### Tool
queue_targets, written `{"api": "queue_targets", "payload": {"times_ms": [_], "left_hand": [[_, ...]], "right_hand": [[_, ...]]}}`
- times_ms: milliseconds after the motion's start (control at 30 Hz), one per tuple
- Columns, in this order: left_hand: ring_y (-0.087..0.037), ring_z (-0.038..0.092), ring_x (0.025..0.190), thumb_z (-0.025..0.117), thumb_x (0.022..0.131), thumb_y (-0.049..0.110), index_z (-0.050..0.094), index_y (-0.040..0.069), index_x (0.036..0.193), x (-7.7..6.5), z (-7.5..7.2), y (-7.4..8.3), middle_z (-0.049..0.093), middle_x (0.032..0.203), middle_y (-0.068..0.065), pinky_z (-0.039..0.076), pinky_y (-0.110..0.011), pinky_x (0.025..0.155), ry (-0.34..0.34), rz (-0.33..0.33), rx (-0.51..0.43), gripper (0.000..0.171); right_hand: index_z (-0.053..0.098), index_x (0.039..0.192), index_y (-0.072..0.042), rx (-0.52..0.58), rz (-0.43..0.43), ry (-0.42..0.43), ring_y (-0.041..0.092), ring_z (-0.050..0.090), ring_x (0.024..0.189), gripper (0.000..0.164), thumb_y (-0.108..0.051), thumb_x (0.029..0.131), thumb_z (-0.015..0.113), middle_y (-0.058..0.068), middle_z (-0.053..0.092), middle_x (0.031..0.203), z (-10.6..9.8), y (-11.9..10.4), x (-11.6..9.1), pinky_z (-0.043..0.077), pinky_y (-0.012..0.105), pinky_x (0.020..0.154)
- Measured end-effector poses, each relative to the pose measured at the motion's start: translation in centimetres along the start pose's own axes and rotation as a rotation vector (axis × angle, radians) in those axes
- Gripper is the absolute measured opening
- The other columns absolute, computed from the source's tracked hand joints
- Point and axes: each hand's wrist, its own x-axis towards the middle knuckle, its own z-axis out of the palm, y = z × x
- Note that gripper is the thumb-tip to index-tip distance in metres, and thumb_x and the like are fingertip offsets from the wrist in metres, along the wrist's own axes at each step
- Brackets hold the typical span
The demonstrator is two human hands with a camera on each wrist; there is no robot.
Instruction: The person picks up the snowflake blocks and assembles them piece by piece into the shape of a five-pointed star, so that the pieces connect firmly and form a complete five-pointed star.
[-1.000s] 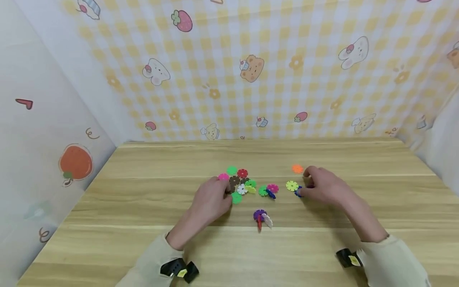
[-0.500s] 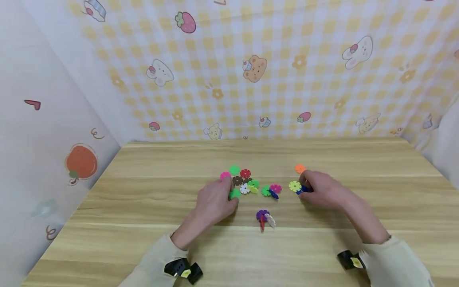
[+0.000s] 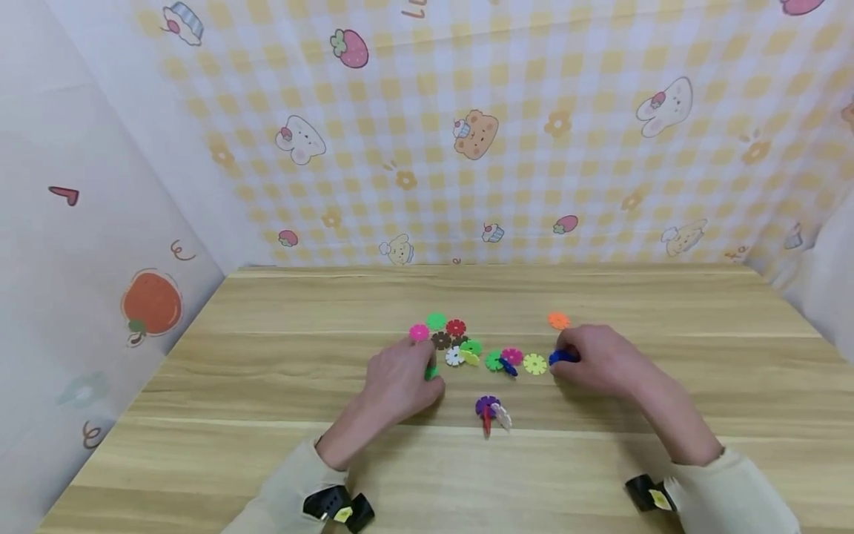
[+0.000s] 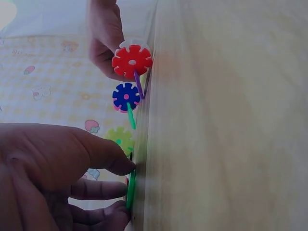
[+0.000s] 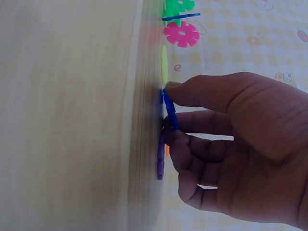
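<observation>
On the wooden table my left hand (image 3: 398, 376) pinches a green notched plastic disc (image 4: 131, 190) by its edges, thumb on one side and fingertips on the other. My right hand (image 3: 600, 360) holds a blue notched disc (image 5: 170, 109) between thumb and fingertips, tilted just off the table. Under its fingers lies a purple disc (image 5: 160, 159). A yellow disc (image 3: 535, 364) lies flat just left of the right hand. Between the hands stand joined discs: green (image 3: 494, 361), pink (image 3: 512, 357) and blue (image 3: 508, 367).
A joined purple, red and white piece (image 3: 488, 408) stands nearer the front. Loose discs, among them red (image 3: 456, 327), brown (image 3: 441, 340) and white (image 3: 454, 357), cluster by the left hand. An orange disc (image 3: 559, 320) lies behind the right hand. A patterned cloth (image 3: 507, 185) hangs behind the table.
My right hand has closed on the blue disc and tipped it up. The yellow disc has slid left and nearer. My left hand has taken the green disc and drawn it slightly left.
</observation>
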Motion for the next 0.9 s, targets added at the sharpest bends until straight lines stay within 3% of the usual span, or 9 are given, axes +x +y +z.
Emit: {"api": "queue_targets", "payload": {"times_ms": [133, 233, 367, 433, 533, 633, 800, 900], "left_hand": [[-0.014, 0.042, 0.058, 0.079, 0.077, 0.02, 0.059, 0.011, 0.09, 0.0, -0.1, 0.1, 0.049, 0.071, 0.0, 0.034, -0.025, 0.048, -0.033, -0.032, -0.019, 0.025], [-0.013, 0.039, 0.057, 0.075, 0.077, 0.024, 0.06, 0.011, 0.085, 0.1, -0.4, 0.2, 0.046, 0.068, 0.002, 0.03, -0.025, 0.047, -0.067, -0.069, -0.068, 0.021], [-0.011, 0.035, 0.055, 0.068, 0.079, 0.021, 0.051, 0.017, 0.065, 0.3, -1.1, 0.2, 0.04, 0.06, 0.005, 0.027, -0.025, 0.049, -0.088, -0.066, -0.2, 0.023], [-0.01, 0.037, 0.054, 0.067, 0.08, 0.019, 0.051, 0.018, 0.063, 0.3, -1.3, 0.1, 0.041, 0.059, 0.006, 0.028, -0.025, 0.05, -0.089, -0.047, -0.27, 0.024], [-0.011, 0.043, 0.055, 0.066, 0.083, 0.017, 0.061, 0.018, 0.069, 0.3, -1.5, 0.1, 0.049, 0.065, 0.005, 0.034, -0.025, 0.052, -0.113, -0.033, -0.393, 0.015], [-0.014, 0.053, 0.064, 0.064, 0.086, 0.016, 0.069, 0.016, 0.079, 0.3, -1.7, 0.1, 0.059, 0.077, 0.002, 0.043, -0.026, 0.058, -0.149, -0.057, -0.553, 0.009], [-0.019, 0.063, 0.082, 0.059, 0.094, 0.012, 0.071, 0.004, 0.094, 0.4, -2.1, 0.3, 0.066, 0.092, -0.006, 0.06, -0.032, 0.079, -0.151, -0.102, -0.864, 0.014], [-0.018, 0.063, 0.081, 0.059, 0.098, 0.012, 0.071, 0.0, 0.099, 0.4, -2.2, 0.5, 0.065, 0.091, -0.007, 0.062, -0.033, 0.081, -0.138, -0.08, -0.937, 0.017]], "right_hand": [[0.068, 0.079, -0.012, -0.032, 0.018, 0.063, 0.016, 0.047, 0.063, 0.017, -0.022, 0.092, 0.071, -0.002, 0.054, 0.067, -0.1, -0.5, -0.2, 0.039, 0.03, 0.059], [0.067, 0.077, -0.012, -0.042, 0.009, 0.165, 0.015, 0.045, 0.059, 0.02, -0.02, 0.095, 0.067, -0.003, 0.052, 0.064, -0.3, -0.8, -0.2, 0.037, 0.03, 0.056], [0.074, 0.089, -0.008, -0.006, -0.055, 0.31, 0.012, 0.054, 0.064, 0.015, -0.017, 0.097, 0.065, -0.002, 0.066, 0.073, -0.5, -1.5, 0.0, 0.045, 0.029, 0.058], [0.076, 0.096, -0.007, 0.048, -0.091, 0.354, 0.012, 0.059, 0.068, 0.014, -0.015, 0.097, 0.064, 0.0, 0.071, 0.08, -0.5, -2.1, 0.0, 0.05, 0.028, 0.06], [0.077, 0.105, -0.004, 0.153, -0.184, 0.392, 0.01, 0.064, 0.075, 0.015, -0.008, 0.095, 0.066, 0.003, 0.076, 0.09, -0.1, -3.3, -0.1, 0.055, 0.024, 0.063], [0.077, 0.104, -0.005, 0.224, -0.335, 0.416, 0.006, 0.065, 0.076, 0.016, -0.001, 0.09, 0.069, 0.0, 0.077, 0.093, 0.6, -4.6, -0.3, 0.057, 0.024, 0.064], [0.075, 0.102, -0.008, 0.255, -0.56, 0.439, 0.003, 0.066, 0.08, 0.023, 0.004, 0.083, 0.07, -0.003, 0.076, 0.098, 1.7, -6.8, -0.6, 0.059, 0.028, 0.065], [0.073, 0.101, -0.009, 0.258, -0.618, 0.445, 0.004, 0.066, 0.082, 0.024, 0.004, 0.082, 0.069, -0.002, 0.076, 0.1, 2.2, -7.8, -0.7, 0.06, 0.029, 0.067]]}}
